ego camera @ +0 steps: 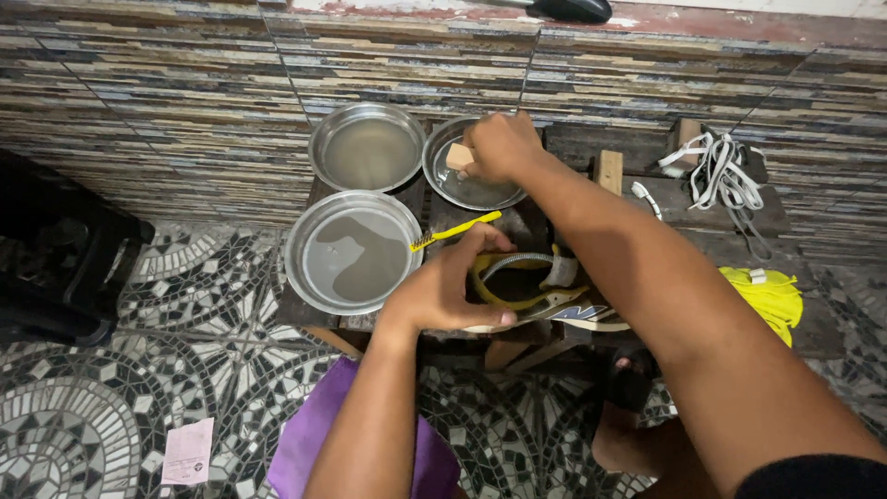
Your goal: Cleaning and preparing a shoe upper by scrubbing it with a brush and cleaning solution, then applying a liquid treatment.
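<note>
LEFT hand (443,291): gripping shoe (545,300) and yellow brush (455,230) | RIGHT hand (499,146): closed on soap block (459,156) in pan (471,189) | PROGRESS: soaping stage, apparently; scrubbing and rinsing outstanding; laces (716,171) off on worktop (730,217).

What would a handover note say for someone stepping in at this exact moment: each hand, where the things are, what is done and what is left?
Left hand: steadies a shoe on the wooden bench, grip around its upper edge.
Right hand: reaches into the far right metal pan, fingers closed on a tan soap block.
Yellow toothbrush: lies on the bench between the pans and the shoe, unheld.
Two pans, far left and near left, hold cloudy water.
White laces lie piled on the bench, out of the shoe.
Done: laces out, water set out. Left: by the look of it, soaping and brushing the shoe.
</note>
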